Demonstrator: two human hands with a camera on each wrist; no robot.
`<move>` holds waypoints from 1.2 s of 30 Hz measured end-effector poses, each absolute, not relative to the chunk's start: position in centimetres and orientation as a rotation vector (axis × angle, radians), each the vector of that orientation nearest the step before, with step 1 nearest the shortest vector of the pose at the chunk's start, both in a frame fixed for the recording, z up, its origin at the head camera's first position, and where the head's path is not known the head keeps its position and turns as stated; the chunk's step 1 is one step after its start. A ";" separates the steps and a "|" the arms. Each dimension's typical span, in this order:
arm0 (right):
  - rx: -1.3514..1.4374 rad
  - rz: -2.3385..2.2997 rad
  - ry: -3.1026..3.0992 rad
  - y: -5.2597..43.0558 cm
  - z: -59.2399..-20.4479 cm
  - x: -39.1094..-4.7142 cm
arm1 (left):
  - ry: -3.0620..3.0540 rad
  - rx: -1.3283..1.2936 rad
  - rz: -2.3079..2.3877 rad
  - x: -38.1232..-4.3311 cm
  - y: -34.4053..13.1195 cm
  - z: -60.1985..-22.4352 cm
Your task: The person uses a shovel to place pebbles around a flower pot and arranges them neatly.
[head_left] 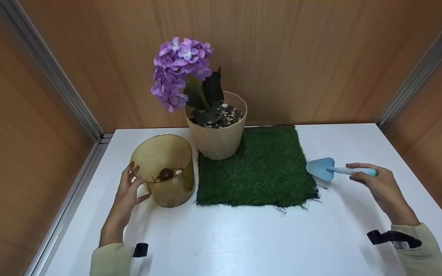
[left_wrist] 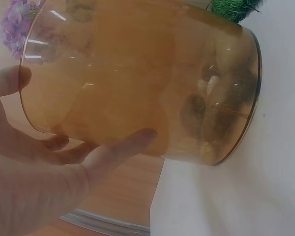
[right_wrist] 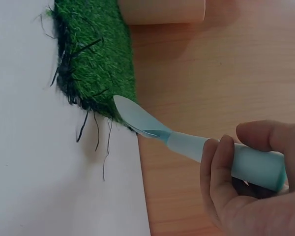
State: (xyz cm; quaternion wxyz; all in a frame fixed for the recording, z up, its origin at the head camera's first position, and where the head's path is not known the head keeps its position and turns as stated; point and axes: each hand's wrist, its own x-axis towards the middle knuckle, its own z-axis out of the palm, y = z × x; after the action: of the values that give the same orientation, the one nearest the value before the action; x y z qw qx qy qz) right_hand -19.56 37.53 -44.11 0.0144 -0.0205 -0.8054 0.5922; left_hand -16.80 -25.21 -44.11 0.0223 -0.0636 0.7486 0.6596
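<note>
An amber see-through vase (head_left: 177, 193) stands on the left of the white table, with dark and pale pebble-like pieces (left_wrist: 219, 103) at its bottom. My left hand (head_left: 129, 188) holds its left side, fingers at the rim and thumb along the wall. My right hand (head_left: 378, 186) grips a light blue toy-like trowel (head_left: 322, 168) by its handle. The trowel's blade lies over or beside the right edge of the green artificial grass mat (head_left: 259, 172); in the right wrist view the blade (right_wrist: 137, 118) overlaps the mat's corner. Whether they touch I cannot tell.
Behind the vase, a cream pot (head_left: 217, 142) stands on the mat's back left corner. It holds dark and white gravel (head_left: 225, 117) and purple flowers (head_left: 180, 71) with dark leaves. Wooden panels (head_left: 301, 57) enclose the white table (head_left: 236, 241) at the back and sides.
</note>
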 end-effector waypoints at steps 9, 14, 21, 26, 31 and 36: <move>0.005 2.172 -2.274 37.9 -44.6 -19.5 | 2.313 -0.172 2.025 -16.6 -25.6 -44.1; -0.035 2.185 -2.263 37.9 -44.7 -19.4 | 2.342 -0.132 1.987 -16.5 -25.8 -44.2; -0.001 2.212 -2.251 38.0 -44.8 -19.2 | 2.315 -0.104 1.994 -16.5 -26.1 -44.1; 0.049 2.238 -2.211 38.1 -44.8 -19.2 | 2.280 -0.082 2.004 -16.5 -26.4 -43.9; -0.037 2.145 -2.263 38.1 -44.7 -19.2 | 2.266 -0.071 1.991 -16.5 -26.6 -43.7; 0.025 2.208 -2.219 38.2 -44.7 -19.0 | 2.271 -0.044 1.986 -16.6 -26.7 -43.6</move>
State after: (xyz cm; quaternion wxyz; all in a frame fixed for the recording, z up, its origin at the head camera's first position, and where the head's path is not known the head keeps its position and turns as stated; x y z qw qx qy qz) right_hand -19.03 38.21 -44.74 0.0057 0.0081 -0.7089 0.7053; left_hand -16.60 -26.74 -43.61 0.0622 -0.0144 0.7513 0.6568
